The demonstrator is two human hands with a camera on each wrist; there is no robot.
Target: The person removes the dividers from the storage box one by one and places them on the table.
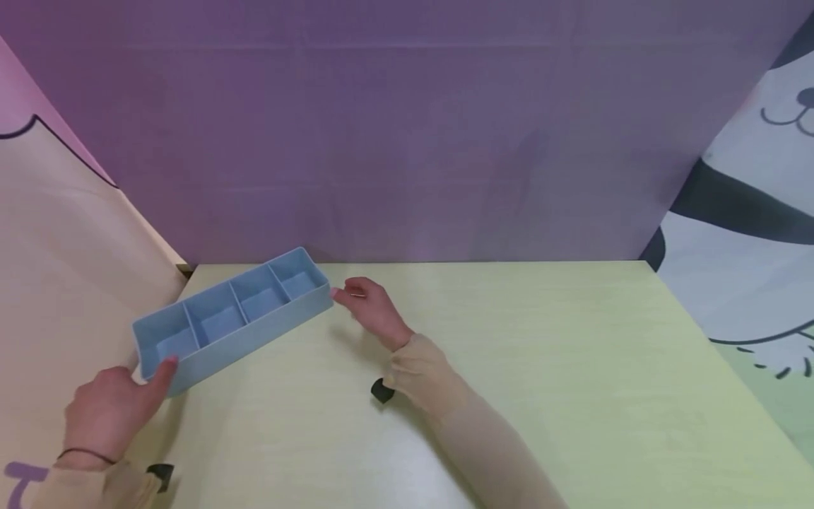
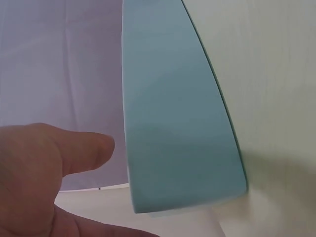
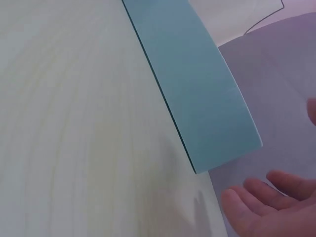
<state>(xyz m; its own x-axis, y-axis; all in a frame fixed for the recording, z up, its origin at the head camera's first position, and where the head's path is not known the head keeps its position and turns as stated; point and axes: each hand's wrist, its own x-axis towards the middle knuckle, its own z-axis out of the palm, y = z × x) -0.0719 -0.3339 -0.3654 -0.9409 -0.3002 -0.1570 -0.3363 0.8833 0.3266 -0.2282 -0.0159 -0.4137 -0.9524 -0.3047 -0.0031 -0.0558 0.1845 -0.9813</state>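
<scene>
A light blue, oblong box (image 1: 254, 339) with several open compartments in a row lies slantwise at the table's far left. At its near left end is my left hand (image 1: 104, 413), the thumb extended and overlapping the rim in the head view. The left wrist view has a gap between that thumb (image 2: 89, 150) and the box wall (image 2: 177, 113). My right hand (image 1: 375, 307) is beside the box's other end, thumb toward the corner. In the right wrist view its loosely bent fingers (image 3: 269, 195) are apart from the box end (image 3: 217, 113).
The pale table (image 1: 540, 353) meets a purple fabric wall (image 1: 407, 141) at the back. A cream printed cloth (image 1: 63, 247) hangs on the left and a panda-print cloth (image 1: 750, 283) on the right. Small black devices (image 1: 381, 390) sit under both sleeves.
</scene>
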